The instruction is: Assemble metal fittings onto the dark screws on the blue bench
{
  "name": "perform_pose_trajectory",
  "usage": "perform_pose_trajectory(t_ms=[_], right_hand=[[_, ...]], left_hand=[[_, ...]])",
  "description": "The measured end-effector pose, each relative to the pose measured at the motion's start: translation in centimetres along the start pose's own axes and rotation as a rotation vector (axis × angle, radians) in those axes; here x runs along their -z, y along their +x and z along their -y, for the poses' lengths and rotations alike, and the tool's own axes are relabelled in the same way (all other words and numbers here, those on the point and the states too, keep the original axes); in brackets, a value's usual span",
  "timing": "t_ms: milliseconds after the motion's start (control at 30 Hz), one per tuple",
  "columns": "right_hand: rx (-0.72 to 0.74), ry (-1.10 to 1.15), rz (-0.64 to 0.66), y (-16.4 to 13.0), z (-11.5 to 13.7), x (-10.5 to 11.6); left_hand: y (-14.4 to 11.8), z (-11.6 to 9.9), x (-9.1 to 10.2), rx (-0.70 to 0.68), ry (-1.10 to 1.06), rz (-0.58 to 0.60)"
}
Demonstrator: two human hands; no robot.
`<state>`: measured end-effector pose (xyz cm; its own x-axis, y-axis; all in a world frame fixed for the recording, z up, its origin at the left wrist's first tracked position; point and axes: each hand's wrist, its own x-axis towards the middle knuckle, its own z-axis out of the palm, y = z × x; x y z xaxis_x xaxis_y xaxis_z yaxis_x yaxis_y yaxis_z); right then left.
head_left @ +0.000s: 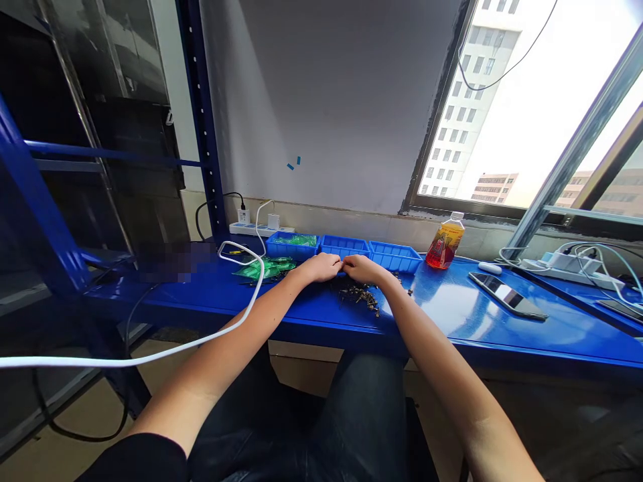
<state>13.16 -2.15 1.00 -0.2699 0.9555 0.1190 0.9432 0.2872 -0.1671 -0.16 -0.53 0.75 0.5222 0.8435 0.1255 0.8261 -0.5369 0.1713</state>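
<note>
My left hand [323, 267] and my right hand [362, 269] meet fingertip to fingertip just in front of the middle blue bin [345, 245]. Both are closed in a pinch; whatever lies between the fingers is too small to make out. Below my right hand a loose pile of small dark, brownish pieces [360, 296] is spread on the blue table [316, 311]. Green plastic packets [268, 268] lie beside my left wrist. Behind them, the left blue bin [286, 250] holds more green packets. The right blue bin [395, 257] stands behind my right hand.
A bottle of red drink [445, 242] stands right of the bins. Farther right lie a phone [507, 296], a small white case [489, 268] and a power strip [567, 265] with cables. A white cable [201, 340] crosses over my left forearm. Another power strip [261, 229] sits against the wall.
</note>
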Motion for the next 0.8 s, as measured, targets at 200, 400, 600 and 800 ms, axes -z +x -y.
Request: perform_pose_trajectory(t_ms=[200,400,600,800], right_hand=[[0.003,-0.005,0.008,0.08,-0.03,0.03],[0.007,-0.002,-0.001,0.17,-0.12,-0.06],[0.003,-0.011,0.001,0.01,0.09,0.11],[0.003,0.007,-0.001,-0.01,-0.03,0.01]], left_hand=[[0.27,0.25,-0.28,-0.008,-0.012,-0.005],[0.55,0.55,-0.53,-0.015,-0.013,-0.012],[0.44,0.44,-0.41,-0.005,-0.014,-0.004],[0.19,0.18,-0.2,-0.003,-0.018,0.002]])
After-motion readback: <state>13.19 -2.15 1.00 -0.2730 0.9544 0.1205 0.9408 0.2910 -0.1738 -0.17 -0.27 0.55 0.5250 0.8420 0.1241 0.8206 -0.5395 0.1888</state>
